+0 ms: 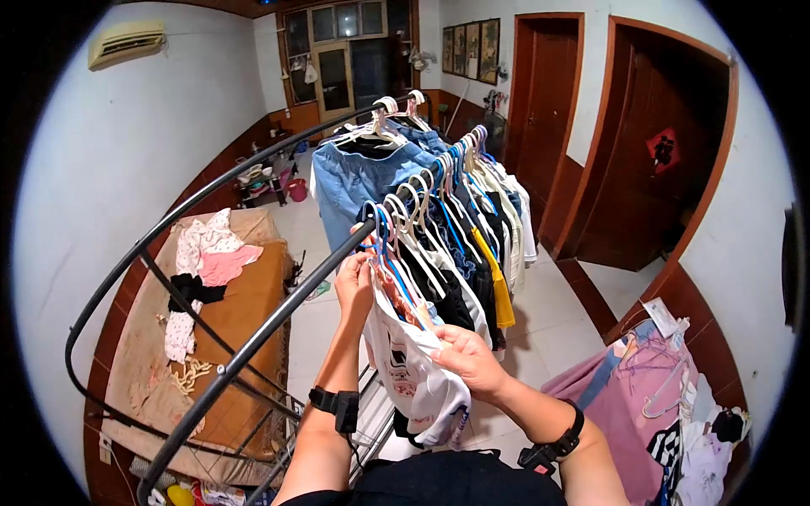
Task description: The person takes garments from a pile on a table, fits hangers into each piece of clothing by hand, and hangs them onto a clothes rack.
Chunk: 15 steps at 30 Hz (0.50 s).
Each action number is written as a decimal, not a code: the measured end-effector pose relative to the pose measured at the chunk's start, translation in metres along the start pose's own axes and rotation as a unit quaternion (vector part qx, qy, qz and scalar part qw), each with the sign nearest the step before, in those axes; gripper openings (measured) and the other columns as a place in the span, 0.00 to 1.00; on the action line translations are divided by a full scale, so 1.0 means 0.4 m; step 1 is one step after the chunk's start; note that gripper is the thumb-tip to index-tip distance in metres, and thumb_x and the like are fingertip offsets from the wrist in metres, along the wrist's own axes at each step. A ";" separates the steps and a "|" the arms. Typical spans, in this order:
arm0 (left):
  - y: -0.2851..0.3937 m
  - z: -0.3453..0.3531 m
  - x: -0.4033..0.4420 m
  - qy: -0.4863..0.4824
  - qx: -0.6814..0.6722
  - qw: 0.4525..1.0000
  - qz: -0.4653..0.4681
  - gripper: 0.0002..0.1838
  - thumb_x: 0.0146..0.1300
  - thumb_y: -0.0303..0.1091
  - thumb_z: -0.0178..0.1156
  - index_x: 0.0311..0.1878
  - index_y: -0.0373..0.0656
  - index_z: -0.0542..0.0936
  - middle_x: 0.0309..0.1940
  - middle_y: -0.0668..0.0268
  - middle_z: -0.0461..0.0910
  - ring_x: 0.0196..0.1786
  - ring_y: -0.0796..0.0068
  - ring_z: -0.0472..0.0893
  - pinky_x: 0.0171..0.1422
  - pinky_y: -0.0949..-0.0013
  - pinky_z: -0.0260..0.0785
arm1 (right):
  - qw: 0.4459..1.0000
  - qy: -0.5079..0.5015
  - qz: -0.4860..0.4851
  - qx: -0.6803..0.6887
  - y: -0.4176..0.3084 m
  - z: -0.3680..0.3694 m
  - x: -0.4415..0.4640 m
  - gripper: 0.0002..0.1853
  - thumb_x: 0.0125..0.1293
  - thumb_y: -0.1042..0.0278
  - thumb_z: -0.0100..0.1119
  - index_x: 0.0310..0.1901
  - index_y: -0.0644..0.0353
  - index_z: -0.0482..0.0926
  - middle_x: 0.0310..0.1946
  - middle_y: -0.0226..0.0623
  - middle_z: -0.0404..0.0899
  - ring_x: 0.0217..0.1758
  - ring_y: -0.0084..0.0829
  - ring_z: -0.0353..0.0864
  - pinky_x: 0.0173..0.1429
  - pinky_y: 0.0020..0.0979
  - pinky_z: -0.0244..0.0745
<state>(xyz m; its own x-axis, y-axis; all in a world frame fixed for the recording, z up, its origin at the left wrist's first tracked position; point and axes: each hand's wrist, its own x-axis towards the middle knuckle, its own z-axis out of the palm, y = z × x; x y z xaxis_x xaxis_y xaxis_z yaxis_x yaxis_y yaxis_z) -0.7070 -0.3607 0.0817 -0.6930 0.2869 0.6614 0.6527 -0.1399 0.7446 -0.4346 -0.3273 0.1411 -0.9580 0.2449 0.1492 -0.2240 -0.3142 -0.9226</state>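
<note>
Right by the black rail [295, 298], I see a white shirt [413, 371]. The left hand [353, 282] has its grip pinching the shirt's top; the right hand [471, 360] has its grip pinching the side edge, lower down. To do this well, I think, hold softly and keep the cloth flat. I can't read the marks [396, 354] on its front. Far up and right of the grip, a red paper [664, 150] says 福.

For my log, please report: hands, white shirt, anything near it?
Left hand, right hand: both at upper edge, white printed shirt. Hung clothes close behind.
</note>
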 end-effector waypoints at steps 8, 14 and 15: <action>-0.078 0.018 0.017 -0.046 -0.041 0.998 -0.010 0.07 0.65 0.23 0.53 0.42 0.40 0.81 0.43 0.65 0.81 0.48 0.74 0.79 0.54 0.70 0.70 | 0.986 0.024 0.043 -0.158 0.077 -0.048 0.042 0.13 0.68 0.74 0.50 0.53 0.66 0.75 0.28 0.17 0.74 0.27 0.06 0.66 0.30 0.16 0.60; -0.100 0.030 0.013 -0.033 -0.039 0.999 0.003 0.07 0.66 0.23 0.53 0.41 0.39 0.80 0.45 0.62 0.80 0.51 0.70 0.79 0.59 0.69 0.67 | 0.887 0.050 0.035 -0.457 0.096 -0.064 0.038 0.22 0.67 0.63 0.55 0.60 0.59 0.71 0.26 0.37 0.78 0.30 0.25 0.79 0.39 0.31 0.73; -0.103 0.036 0.012 -0.012 -0.049 0.999 -0.005 0.07 0.66 0.23 0.53 0.41 0.39 0.80 0.45 0.61 0.81 0.52 0.68 0.79 0.60 0.68 0.67 | 0.846 0.083 -0.005 -0.527 0.108 -0.065 0.039 0.21 0.67 0.62 0.54 0.60 0.58 0.71 0.29 0.41 0.80 0.32 0.34 0.81 0.39 0.36 0.74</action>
<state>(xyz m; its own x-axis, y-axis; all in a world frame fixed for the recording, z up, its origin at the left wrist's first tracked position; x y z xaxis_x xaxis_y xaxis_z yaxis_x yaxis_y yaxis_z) -0.7328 -0.3400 0.0531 -0.6905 0.3120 0.6526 0.6123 -0.2282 0.7569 -0.4545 -0.3130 0.0943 -0.8990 0.3960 0.1871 0.1365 0.6593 -0.7394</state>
